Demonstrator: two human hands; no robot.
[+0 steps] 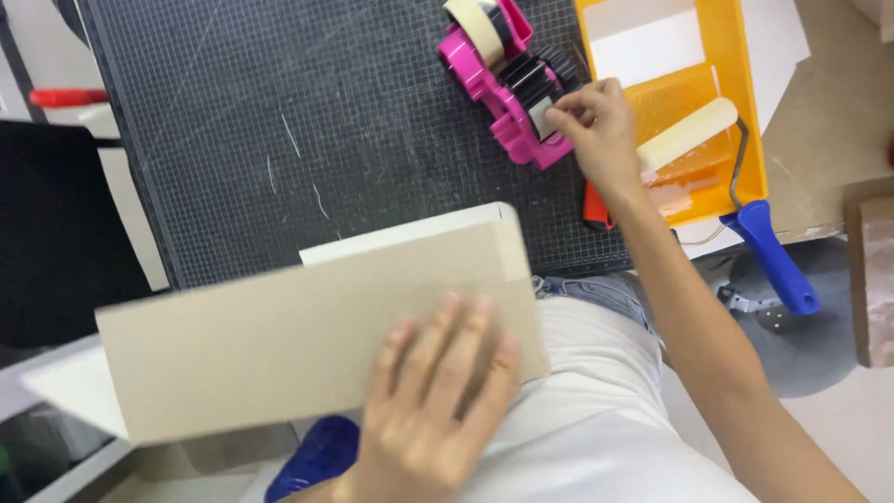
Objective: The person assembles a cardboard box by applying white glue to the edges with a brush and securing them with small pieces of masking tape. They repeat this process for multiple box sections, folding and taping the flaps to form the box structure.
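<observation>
My left hand [431, 401] lies flat, fingers spread, on a grey cardboard board [279, 326] that rests partly on my lap and overlaps the near edge of the black cutting mat [326, 130]. A white sheet [391, 237] shows behind the board's top edge. My right hand [596, 126] reaches forward to a pink tape dispenser [498, 88] on the mat, its fingertips pinching at the dispenser's front end where the tape comes off. A roll of beige tape [477, 20] sits in the dispenser.
A yellow paint tray [736, 84] stands right of the dispenser, holding a cream roller [687, 133] with a blue handle [773, 256]. A red-orange cutter [596, 207] lies near my right wrist. A red-handled tool [67, 97] lies at far left. A brown block [873, 279] is at right.
</observation>
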